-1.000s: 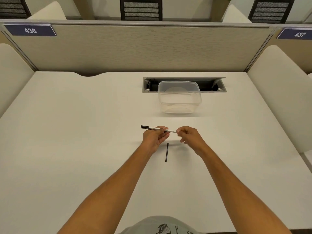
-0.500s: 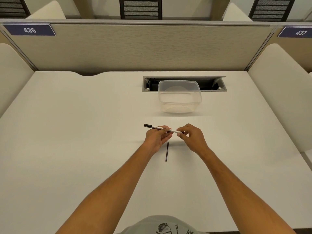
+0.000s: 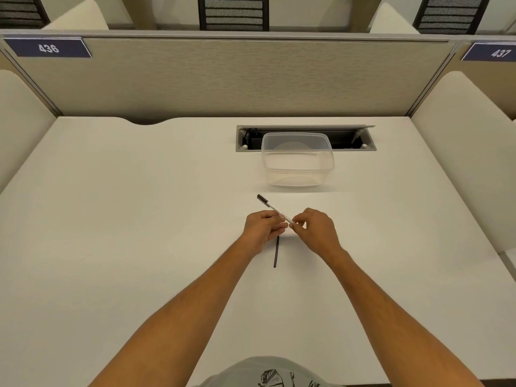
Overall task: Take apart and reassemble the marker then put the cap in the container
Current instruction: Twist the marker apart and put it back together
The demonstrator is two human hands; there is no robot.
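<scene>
Nearest the front edge of the white worktop (image 3: 111, 247), two bare forearms reach in from a grey printed shirt (image 3: 268, 372). Just beyond them, roughly at the middle of the worktop, a thin black rod (image 3: 276, 251) lies flat, pointing from the front edge toward the back, its far end tucked under the hands. Above it the left hand (image 3: 261, 229) pinches the slim white marker barrel (image 3: 276, 210) around its middle, thumb and fingers closed on it. The right hand (image 3: 314, 229) is closed on the barrel's near-right end with its fingertips, so the two hands almost touch. The barrel tilts away to the left, lifted off the worktop, and its far end carries a short black tip piece (image 3: 260, 197). Farther back, toward the rear edge and a little right of centre, stands a clear rectangular plastic container (image 3: 297, 163), open on top. Behind it, touching its far side in this view, a grey cable recess (image 3: 349, 138) is sunk into the worktop before the beige partition (image 3: 237, 76).
</scene>
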